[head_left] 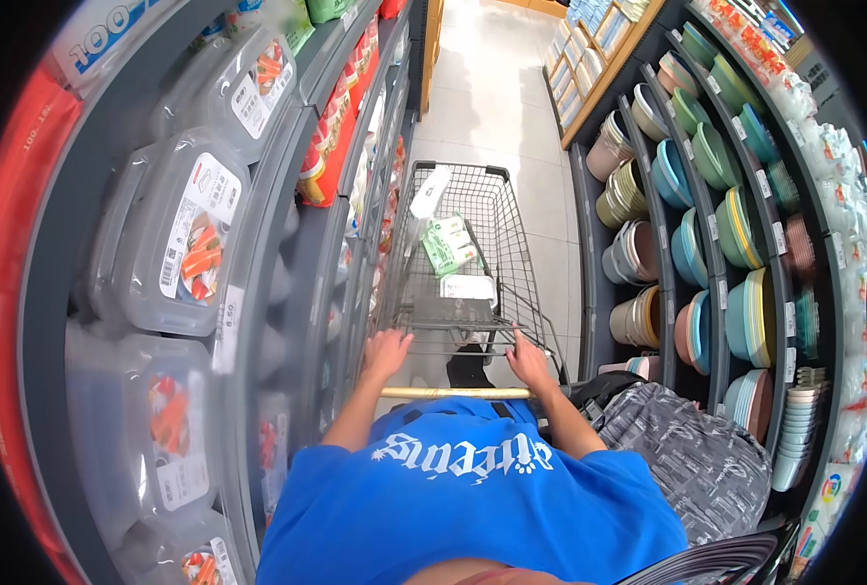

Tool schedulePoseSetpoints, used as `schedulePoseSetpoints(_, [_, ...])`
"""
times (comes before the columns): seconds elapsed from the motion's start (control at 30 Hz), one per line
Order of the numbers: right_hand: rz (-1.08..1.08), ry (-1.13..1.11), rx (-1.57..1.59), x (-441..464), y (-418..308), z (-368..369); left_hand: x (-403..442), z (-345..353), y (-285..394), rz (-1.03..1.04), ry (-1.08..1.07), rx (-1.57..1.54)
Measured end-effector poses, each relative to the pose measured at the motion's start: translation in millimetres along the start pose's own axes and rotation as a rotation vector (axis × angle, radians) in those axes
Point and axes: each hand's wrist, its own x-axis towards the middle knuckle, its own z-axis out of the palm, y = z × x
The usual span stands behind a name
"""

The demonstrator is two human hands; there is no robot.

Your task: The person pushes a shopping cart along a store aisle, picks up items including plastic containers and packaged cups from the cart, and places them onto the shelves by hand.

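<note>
A wire shopping cart [526, 258] stands in front of me, its yellowish handle bar [453, 393] close to my blue shirt. My left hand [388, 354] rests on the left side of the cart's rear frame, beyond the handle bar, fingers curled. My right hand [527, 359] is at the right side of that frame, its fingers also curled round it. Inside the basket lie a green-and-white package [449, 244], a white package [431, 192] and a white tray-like item [469, 288]. A dark flat panel [450, 311] sits at the basket's near end.
Shelves with clear plastic containers [199, 234] run close along the left. Shelves of coloured basins [688, 249] line the right. A grey patterned bag [682, 458] is at my right side. The tiled aisle floor [492, 88] extends ahead, past a wooden-framed shelf [590, 73].
</note>
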Motion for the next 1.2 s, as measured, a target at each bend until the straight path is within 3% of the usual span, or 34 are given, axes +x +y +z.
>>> schedulePoseSetpoints(0.27, [0.032, -0.032, 0.086, 7, -8, -2, 2, -7, 1, 0.061, 0.081, 0.043])
schedulePoseSetpoints(0.37, [-0.102, -0.056, -0.093, 6, -8, 5, 9, -5, -6, 0.044, -0.062, 0.155])
schedulePoseSetpoints(0.57, [-0.200, -0.032, -0.132, 14, -13, -3, 12, -7, 2, 0.229, 0.068, 0.303])
schedulePoseSetpoints(0.67, [-0.157, -0.148, -0.159, 19, -7, 7, 15, 10, 3, 0.335, -0.060, 0.343])
schedulePoseSetpoints(0.87, [-0.154, -0.252, -0.241, 35, -4, -1, 54, 0, 30, 0.172, -0.519, 0.335])
schedulePoseSetpoints(0.97, [-0.219, -0.262, -0.311, 53, 6, 2, 75, 19, 21, 0.279, -0.416, 0.312])
schedulePoseSetpoints(1.07, [-0.161, -0.450, -0.311, 75, 5, -9, 88, 10, 29, 0.220, -0.529, 0.307])
schedulePoseSetpoints(1.2, [-0.154, -0.533, -0.176, 118, 30, 6, 102, -19, 61, 0.142, -0.523, 0.284])
